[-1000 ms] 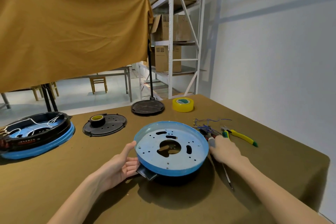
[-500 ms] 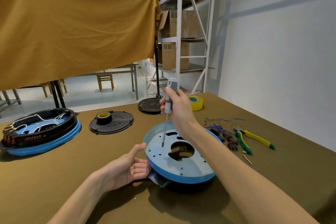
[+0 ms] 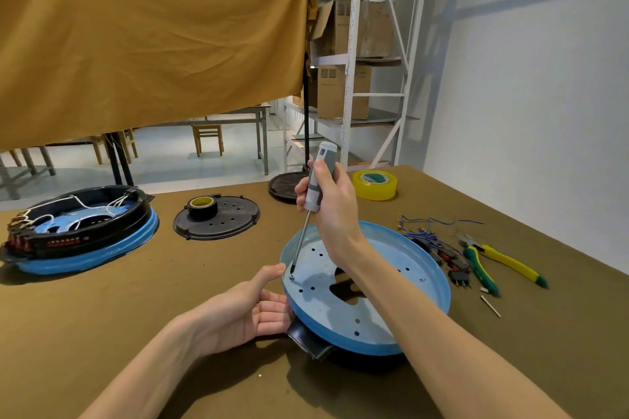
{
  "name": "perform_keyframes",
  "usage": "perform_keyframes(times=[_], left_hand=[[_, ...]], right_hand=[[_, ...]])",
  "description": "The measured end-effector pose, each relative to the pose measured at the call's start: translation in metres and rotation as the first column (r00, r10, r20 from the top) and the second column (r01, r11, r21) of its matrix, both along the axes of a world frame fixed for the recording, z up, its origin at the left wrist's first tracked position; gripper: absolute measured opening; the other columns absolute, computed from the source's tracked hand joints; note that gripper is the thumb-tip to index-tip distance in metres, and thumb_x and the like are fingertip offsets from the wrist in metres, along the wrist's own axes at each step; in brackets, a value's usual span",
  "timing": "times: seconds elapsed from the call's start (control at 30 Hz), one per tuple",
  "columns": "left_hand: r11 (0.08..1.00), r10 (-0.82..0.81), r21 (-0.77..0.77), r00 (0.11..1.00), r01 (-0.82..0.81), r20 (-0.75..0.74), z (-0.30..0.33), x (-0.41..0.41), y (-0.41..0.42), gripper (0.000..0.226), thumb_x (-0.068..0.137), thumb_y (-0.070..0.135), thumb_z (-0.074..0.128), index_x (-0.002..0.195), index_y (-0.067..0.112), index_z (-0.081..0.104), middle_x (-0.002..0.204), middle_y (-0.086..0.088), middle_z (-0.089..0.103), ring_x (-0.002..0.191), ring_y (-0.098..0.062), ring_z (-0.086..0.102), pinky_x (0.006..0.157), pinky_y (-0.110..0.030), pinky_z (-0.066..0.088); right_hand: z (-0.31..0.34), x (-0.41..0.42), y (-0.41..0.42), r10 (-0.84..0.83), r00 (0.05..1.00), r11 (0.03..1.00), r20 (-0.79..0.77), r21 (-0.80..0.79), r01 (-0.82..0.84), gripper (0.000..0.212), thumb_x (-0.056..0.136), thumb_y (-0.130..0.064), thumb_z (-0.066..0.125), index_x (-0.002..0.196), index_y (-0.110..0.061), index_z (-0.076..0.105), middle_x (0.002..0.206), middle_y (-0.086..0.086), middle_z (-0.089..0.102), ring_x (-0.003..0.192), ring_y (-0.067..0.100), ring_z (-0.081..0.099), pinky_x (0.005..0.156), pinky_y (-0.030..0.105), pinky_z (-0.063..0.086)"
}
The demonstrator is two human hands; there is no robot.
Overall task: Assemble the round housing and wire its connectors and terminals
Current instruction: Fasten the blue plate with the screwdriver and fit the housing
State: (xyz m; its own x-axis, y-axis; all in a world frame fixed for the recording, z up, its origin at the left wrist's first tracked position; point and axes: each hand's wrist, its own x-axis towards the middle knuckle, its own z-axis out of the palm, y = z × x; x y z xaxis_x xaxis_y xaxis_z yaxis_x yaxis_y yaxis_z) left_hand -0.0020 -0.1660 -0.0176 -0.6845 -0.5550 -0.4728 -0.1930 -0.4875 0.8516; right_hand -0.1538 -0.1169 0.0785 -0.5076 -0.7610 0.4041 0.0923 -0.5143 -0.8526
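One round housing (image 3: 391,286) — pale blue, perforated, left hand (image 3: 245,313) cupping rim, right hand (image 3: 332,204) gripping screwdriver (image 3: 315,187).

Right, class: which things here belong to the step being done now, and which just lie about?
In use:
- screwdriver, gripped by right hand
- blue housing, steadied by left hand

Lying about:
- pliers
- yellow tape
- wire bundle
- black cover
- second housing

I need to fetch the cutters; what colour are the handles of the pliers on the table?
Yellow and green, seen in the head view: the pliers lie right of the housing.
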Motion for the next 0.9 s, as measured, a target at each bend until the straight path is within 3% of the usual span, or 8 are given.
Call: perform_keyframes(times=[0.47,0.57,0.67,0.77,0.9], left_hand=[[1.000,0.017,-0.010,1.000,-0.017,0.021,0.002,0.000,0.001,0.080,0.065,0.055,0.079,0.114,-0.005,0.061,0.080,-0.015,0.074,0.069,-0.020,0.072,0.061,-0.028,0.060],[1.000,0.016,-0.014,1.000,-0.016,0.025,0.002,0.000,0.002,0.081,0.065,0.056,0.079,0.114,-0.005,0.061,0.081,-0.015,0.074,0.069,-0.020,0.072,0.062,-0.028,0.061],[1.000,0.021,-0.015,0.999,-0.021,0.026,0.003,0.001,0.001,0.085,0.061,0.057,0.081,0.115,-0.005,0.062,0.084,-0.016,0.074,0.071,-0.021,0.073,0.063,-0.029,0.061],[1.000,0.021,-0.010,0.999,-0.021,0.024,0.003,0.001,0.001,0.089,0.057,0.058,0.083,0.117,-0.006,0.062,0.090,-0.018,0.074,0.075,-0.022,0.073,0.066,-0.029,0.062],[1.000,0.013,-0.010,1.000,-0.013,0.017,0.004,0.001,0.002,0.089,0.056,0.057,0.084,0.115,-0.006,0.062,0.089,-0.018,0.074,0.073,-0.022,0.073,0.064,-0.029,0.062]], right_hand=[[-0.006,0.000,0.000,0.019,0.996,1.000,-0.088,0.013,-0.018,0.013,0.109,-0.028,0.049,0.113,-0.018,0.055,0.078,0.004,0.062,0.066,0.011,0.059,0.058,0.023,0.052],[-0.005,0.000,0.002,-0.039,0.978,0.999,-0.207,0.019,0.044,0.014,0.103,-0.027,0.061,0.107,-0.015,0.054,0.082,0.005,0.066,0.069,0.012,0.065,0.063,0.026,0.057],[0.004,-0.002,0.004,-0.079,0.939,0.994,-0.335,0.043,0.099,0.030,0.097,-0.023,0.070,0.114,-0.012,0.048,0.095,0.012,0.070,0.073,0.013,0.072,0.066,0.026,0.057],[0.020,-0.003,0.008,-0.049,0.865,0.992,-0.500,0.080,0.103,0.037,0.099,-0.026,0.066,0.126,-0.017,0.042,0.102,0.016,0.065,0.070,0.014,0.068,0.065,0.027,0.056],[0.045,-0.009,0.016,0.062,0.795,0.982,-0.603,0.179,0.060,0.023,0.103,-0.019,0.053,0.126,-0.020,0.049,0.094,0.008,0.061,0.071,0.017,0.069,0.077,0.043,0.061]])
